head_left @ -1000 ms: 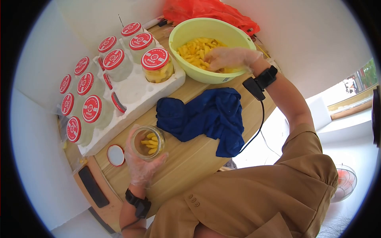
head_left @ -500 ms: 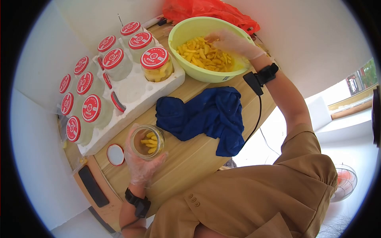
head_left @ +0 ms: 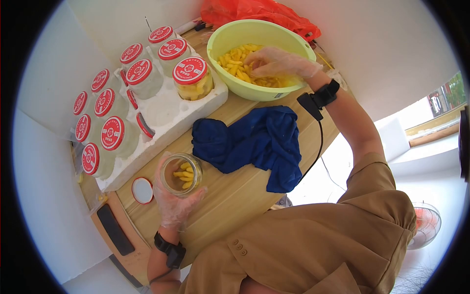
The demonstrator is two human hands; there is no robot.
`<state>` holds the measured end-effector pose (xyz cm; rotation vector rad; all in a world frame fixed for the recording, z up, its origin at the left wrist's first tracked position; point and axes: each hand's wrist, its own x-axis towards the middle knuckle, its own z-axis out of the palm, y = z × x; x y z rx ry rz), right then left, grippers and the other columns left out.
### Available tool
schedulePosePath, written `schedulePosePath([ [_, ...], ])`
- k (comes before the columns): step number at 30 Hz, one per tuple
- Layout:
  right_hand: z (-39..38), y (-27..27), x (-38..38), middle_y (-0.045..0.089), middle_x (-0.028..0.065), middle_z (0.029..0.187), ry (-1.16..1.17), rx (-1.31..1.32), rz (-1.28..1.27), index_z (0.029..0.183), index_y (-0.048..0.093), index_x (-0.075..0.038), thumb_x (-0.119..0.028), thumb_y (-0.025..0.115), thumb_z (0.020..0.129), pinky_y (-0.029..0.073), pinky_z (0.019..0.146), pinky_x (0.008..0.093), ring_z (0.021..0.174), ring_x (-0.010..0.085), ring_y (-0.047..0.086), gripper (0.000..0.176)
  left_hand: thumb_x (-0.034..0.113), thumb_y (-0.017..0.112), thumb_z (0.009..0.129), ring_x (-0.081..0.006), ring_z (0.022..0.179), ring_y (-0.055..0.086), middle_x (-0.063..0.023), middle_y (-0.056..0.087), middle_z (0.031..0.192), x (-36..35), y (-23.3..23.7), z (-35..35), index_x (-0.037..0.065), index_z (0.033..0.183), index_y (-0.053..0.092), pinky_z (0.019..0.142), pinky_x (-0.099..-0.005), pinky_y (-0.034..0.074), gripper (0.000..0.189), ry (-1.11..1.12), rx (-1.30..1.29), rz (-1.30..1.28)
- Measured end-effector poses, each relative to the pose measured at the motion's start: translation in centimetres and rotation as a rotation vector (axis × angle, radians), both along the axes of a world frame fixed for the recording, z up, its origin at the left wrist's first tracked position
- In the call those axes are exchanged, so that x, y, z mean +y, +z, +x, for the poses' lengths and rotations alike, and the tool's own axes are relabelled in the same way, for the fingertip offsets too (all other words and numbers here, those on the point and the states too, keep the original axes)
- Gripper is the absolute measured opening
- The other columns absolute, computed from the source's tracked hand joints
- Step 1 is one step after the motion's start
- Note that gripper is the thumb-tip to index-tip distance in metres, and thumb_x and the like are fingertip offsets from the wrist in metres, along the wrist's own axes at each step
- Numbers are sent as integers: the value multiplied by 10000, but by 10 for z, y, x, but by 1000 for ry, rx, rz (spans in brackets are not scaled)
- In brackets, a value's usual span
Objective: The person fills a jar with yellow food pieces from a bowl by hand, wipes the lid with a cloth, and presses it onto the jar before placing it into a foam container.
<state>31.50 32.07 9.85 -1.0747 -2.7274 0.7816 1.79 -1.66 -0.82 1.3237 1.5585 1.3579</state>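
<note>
The right hand (head_left: 280, 63), in a clear, wrinkled glove, reached into the pale green bowl (head_left: 259, 93) with its fingers curled at the yellow pieces (head_left: 237, 61). Its fingertips were partly lost among them, so whether it was open or gripping any could not be told. The left hand (head_left: 175, 205), gloved alike, was wrapped around the open jar (head_left: 181, 174), its thumb and fingers on opposite sides of the glass; the underside of that hand was out of sight. The jar stood near the tabletop's (head_left: 225, 201) edge, mouth up, a few slender yellow pieces inside. Whether its base touched the wood-grained surface was hidden.

The bowl was smooth and round, the pieces in it slim, glossy and wet-looking. Beside the jar lay a loose lid (head_left: 142, 190), flat and round, pale inside with a red rim. A soft, rumpled blue cloth (head_left: 249, 139) lay between jar and bowl. The white foam tray (head_left: 182, 126) held glass jars with red lids; one, the filled jar (head_left: 196, 89), showed yellow contents. Crinkled red plastic (head_left: 259, 12) behind the bowl was cut off by the view's edge.

Half a second earlier the right hand had been higher, nearer the bowl's far rim, exposing more pieces; the open jar had not visibly moved.
</note>
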Motion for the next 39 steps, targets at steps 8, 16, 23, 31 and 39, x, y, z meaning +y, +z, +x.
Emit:
schedulePosePath([
  [8,-2,6,-12,738,100,1007,45,-56,-74,1178,759,8,-253,688,976,541,940,338,1009,205,690,338,264,992,686,-226,1244,634,-102,626,1372,0,2,-2,8,1551,433,1080,-364,543,1061,-12,62,-11],
  [16,4,3,-13,699,33,961,-41,110,-235,1160,747,41,-143,639,987,544,761,252,791,100,642,275,253,994,678,-231,1237,645,-109,635,1367,0,4,0,2,1543,446,1074,-368,550,1055,5,33,-13],
  [23,9,-6,-1,691,60,1017,-131,330,-256,1211,735,23,-105,637,986,553,766,242,839,108,643,277,210,983,671,-233,1202,682,-122,676,1327,3,10,0,-8,1532,459,1056,-365,563,1031,-13,128,8],
  [31,1,5,-15,704,66,1042,-157,328,-102,1274,689,21,-111,647,986,566,822,286,915,127,664,320,188,974,666,-244,1199,694,-130,699,1311,4,7,-2,-10,1529,466,1056,-376,562,1021,-10,183,48],
  [39,-7,13,-29,732,43,1057,-262,556,-121,1176,731,17,-104,695,972,551,866,257,918,106,677,240,181,979,684,-261,1241,681,-140,666,1371,4,8,0,8,1555,435,1076,-387,553,1041,-16,153,46],
])
